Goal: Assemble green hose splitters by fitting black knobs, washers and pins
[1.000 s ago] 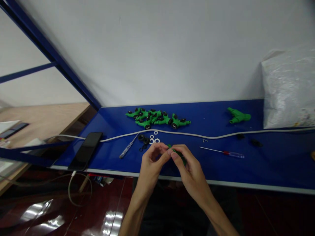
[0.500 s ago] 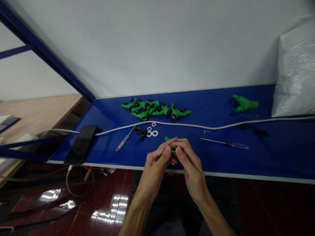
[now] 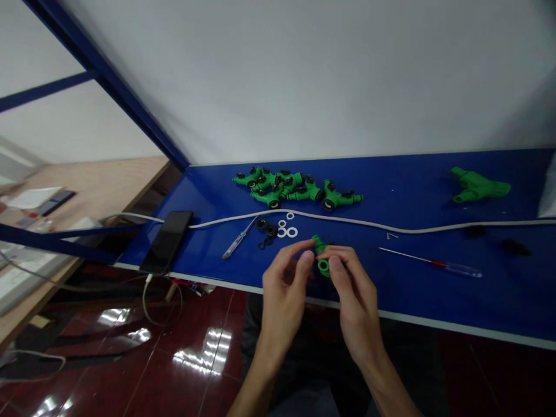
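My right hand (image 3: 354,281) pinches a small green plastic hose splitter (image 3: 324,266) between thumb and fingers, over the front part of the bench. One round opening of the splitter faces me, and another end points away to the back. My left hand (image 3: 289,278) is just left of it, thumb and fingers apart, with the index fingertip at the splitter's far end; whether it touches I cannot tell. Beyond my left hand lie several white ring washers (image 3: 286,231), black rubber rings (image 3: 266,226) and a clear-handled small screwdriver (image 3: 238,238).
Several green splitters with black valves (image 3: 299,190) lie by the wall. A bare green Y-piece (image 3: 480,186) is at the right. A screwdriver (image 3: 452,267), small screws (image 3: 391,236) and dark parts (image 3: 515,248) lie right. A white cable (image 3: 369,223) crosses the blue bench; a phone (image 3: 167,242) is left.
My left hand has loosened from the splitter and drawn slightly away. My right hand keeps hold of the splitter, its opening now more visible. The view has shifted left.
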`<state>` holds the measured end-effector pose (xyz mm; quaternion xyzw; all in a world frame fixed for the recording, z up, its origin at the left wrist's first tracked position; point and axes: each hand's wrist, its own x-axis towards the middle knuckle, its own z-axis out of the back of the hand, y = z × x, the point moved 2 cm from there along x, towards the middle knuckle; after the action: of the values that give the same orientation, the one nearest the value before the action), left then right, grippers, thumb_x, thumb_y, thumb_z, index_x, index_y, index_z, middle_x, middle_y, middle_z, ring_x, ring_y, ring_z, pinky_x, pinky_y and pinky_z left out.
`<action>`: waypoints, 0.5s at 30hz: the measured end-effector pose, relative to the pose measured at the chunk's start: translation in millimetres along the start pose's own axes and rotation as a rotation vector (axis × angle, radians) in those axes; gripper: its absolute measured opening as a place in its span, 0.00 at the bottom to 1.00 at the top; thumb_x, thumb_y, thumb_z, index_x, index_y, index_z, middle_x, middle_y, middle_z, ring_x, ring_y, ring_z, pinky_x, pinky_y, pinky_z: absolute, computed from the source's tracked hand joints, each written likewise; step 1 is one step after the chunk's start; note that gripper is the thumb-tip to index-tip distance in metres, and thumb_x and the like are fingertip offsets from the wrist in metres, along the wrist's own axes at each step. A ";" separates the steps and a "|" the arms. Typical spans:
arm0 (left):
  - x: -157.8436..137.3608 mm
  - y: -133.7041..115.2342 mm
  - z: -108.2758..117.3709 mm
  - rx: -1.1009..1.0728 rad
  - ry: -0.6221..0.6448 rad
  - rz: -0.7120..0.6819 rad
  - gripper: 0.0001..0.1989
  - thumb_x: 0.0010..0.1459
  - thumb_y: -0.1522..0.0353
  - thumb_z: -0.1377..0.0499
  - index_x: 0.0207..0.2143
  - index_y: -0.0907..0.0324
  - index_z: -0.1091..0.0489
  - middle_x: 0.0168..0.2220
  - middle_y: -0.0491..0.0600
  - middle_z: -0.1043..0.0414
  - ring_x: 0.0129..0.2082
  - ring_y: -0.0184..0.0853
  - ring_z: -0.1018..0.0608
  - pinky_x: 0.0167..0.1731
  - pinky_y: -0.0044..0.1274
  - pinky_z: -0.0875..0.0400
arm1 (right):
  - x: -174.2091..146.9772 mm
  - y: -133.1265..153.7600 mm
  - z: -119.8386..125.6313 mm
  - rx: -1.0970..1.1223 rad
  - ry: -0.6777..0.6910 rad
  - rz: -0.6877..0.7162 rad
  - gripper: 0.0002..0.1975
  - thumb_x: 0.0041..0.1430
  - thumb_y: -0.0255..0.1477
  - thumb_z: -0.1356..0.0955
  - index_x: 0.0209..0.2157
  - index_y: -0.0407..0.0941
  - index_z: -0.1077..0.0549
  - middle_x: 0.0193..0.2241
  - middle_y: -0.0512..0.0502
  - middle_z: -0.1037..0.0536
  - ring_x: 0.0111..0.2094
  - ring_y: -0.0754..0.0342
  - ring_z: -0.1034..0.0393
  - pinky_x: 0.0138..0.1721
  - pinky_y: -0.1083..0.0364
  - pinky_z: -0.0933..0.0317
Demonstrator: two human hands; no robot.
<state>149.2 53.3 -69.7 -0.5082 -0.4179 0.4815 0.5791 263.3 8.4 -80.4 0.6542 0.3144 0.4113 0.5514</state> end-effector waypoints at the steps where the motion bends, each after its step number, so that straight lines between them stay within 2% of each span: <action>1: 3.4 -0.8 14.3 0.190 -0.092 -0.107 0.13 0.67 0.59 0.41 0.47 0.54 0.21 0.44 0.49 0.21 0.37 0.34 0.23 0.42 0.26 0.28 | -0.5 0.0 -0.3 -0.055 -0.003 0.026 0.10 0.72 0.35 0.37 0.40 0.50 0.25 0.41 0.47 0.26 0.45 0.51 0.31 0.46 0.53 0.35; 2: 7.0 -0.4 28.4 0.360 -0.173 -0.183 0.13 0.68 0.60 0.42 0.46 0.53 0.20 0.45 0.49 0.22 0.41 0.36 0.23 0.46 0.27 0.29 | -1.2 -0.1 -0.6 -0.108 -0.004 0.052 0.10 0.72 0.35 0.37 0.41 0.50 0.25 0.42 0.47 0.26 0.48 0.50 0.31 0.49 0.51 0.35; 4: 14.8 4.8 53.2 0.617 -0.272 -0.202 0.13 0.67 0.61 0.41 0.48 0.53 0.21 0.45 0.50 0.24 0.39 0.37 0.23 0.45 0.29 0.28 | -3.0 -0.4 -1.7 -0.211 -0.006 0.113 0.09 0.72 0.33 0.37 0.42 0.51 0.25 0.46 0.45 0.27 0.52 0.48 0.32 0.52 0.48 0.36; 6: 21.7 11.4 68.9 0.747 -0.281 -0.187 0.14 0.65 0.61 0.40 0.51 0.53 0.23 0.46 0.51 0.26 0.36 0.37 0.23 0.42 0.29 0.27 | -4.9 -0.1 -2.8 -0.311 -0.015 0.188 0.09 0.71 0.32 0.37 0.43 0.51 0.24 0.53 0.43 0.30 0.58 0.46 0.34 0.56 0.44 0.36; 8: 26.1 16.1 75.6 0.805 -0.249 -0.187 0.13 0.65 0.62 0.39 0.49 0.53 0.22 0.47 0.51 0.26 0.37 0.38 0.23 0.43 0.29 0.27 | -6.3 0.4 -3.1 -0.387 -0.039 0.255 0.09 0.70 0.31 0.36 0.43 0.52 0.23 0.60 0.42 0.36 0.64 0.42 0.40 0.58 0.40 0.37; 10: 27.9 17.4 77.1 0.798 -0.230 -0.190 0.09 0.64 0.63 0.38 0.43 0.53 0.20 0.45 0.50 0.26 0.37 0.38 0.23 0.42 0.29 0.28 | -6.6 -0.3 -2.3 -0.403 -0.064 0.286 0.07 0.68 0.31 0.33 0.42 0.51 0.23 0.66 0.43 0.43 0.68 0.39 0.46 0.61 0.37 0.38; 12: 28.3 15.8 76.8 0.700 -0.232 -0.147 0.08 0.62 0.63 0.37 0.39 0.54 0.20 0.40 0.49 0.24 0.35 0.37 0.23 0.40 0.28 0.28 | -5.9 -3.4 -0.9 -0.377 -0.074 0.270 0.05 0.66 0.31 0.31 0.42 0.50 0.23 0.68 0.43 0.45 0.68 0.38 0.45 0.62 0.35 0.39; 14: 28.4 12.0 73.4 0.495 -0.223 -0.058 0.10 0.60 0.60 0.35 0.37 0.56 0.21 0.35 0.48 0.22 0.34 0.36 0.22 0.38 0.26 0.29 | -4.8 -8.1 0.1 -0.346 -0.081 0.234 0.08 0.63 0.32 0.29 0.45 0.50 0.24 0.67 0.41 0.42 0.66 0.38 0.42 0.62 0.34 0.40; 15: 28.5 9.0 69.3 0.368 -0.201 -0.015 0.11 0.59 0.59 0.34 0.36 0.57 0.21 0.33 0.47 0.21 0.34 0.36 0.22 0.37 0.25 0.28 | -4.3 -10.5 0.5 -0.328 -0.090 0.217 0.13 0.62 0.32 0.28 0.48 0.51 0.26 0.66 0.40 0.40 0.65 0.38 0.40 0.62 0.34 0.40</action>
<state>85.9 94.4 -69.5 -0.3401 -0.3823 0.5935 0.6212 262.1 6.5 -91.6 0.6036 0.1458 0.4844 0.6163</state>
